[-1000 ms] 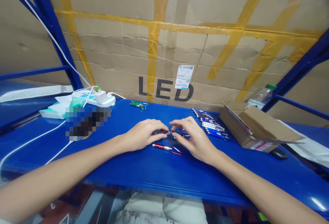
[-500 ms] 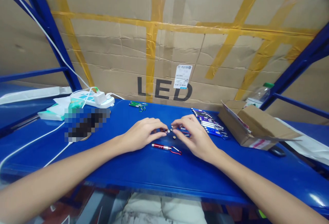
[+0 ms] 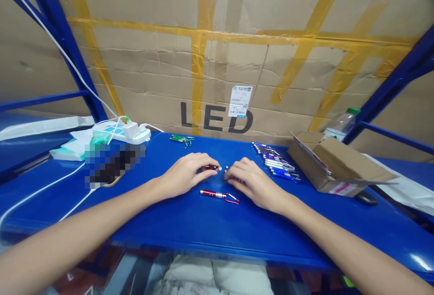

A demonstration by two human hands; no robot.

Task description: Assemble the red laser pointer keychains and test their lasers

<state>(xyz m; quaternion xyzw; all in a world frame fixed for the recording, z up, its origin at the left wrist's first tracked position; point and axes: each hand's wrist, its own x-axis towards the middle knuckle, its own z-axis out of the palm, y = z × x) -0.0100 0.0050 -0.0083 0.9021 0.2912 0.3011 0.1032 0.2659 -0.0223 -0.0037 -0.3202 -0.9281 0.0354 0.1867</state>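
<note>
My left hand (image 3: 190,173) holds a small red penlight tube (image 3: 210,167) between thumb and fingers, its end pointing right. A small silver disc, like a button cell (image 3: 220,168), shows at that end. Another tiny silver piece (image 3: 226,167) is in the gap between my hands. My right hand (image 3: 249,180) is closed low over the table, its fingertips pressed together; what they pinch is hidden. In front of both hands lies a red penlight (image 3: 213,194) with a red carabiner clip (image 3: 232,199) at its right end.
Several blue, purple, black and silver penlights (image 3: 276,161) lie in a row at right, beside an open cardboard box (image 3: 339,164). Green penlights (image 3: 182,139) lie at the back. A power strip (image 3: 135,137), tissue pack (image 3: 69,146) and pixelated phone-like object (image 3: 115,166) stand left.
My right hand has come down and its fingers have closed where a small disc lay; that disc is out of sight. The red tube shows more in my left hand.
</note>
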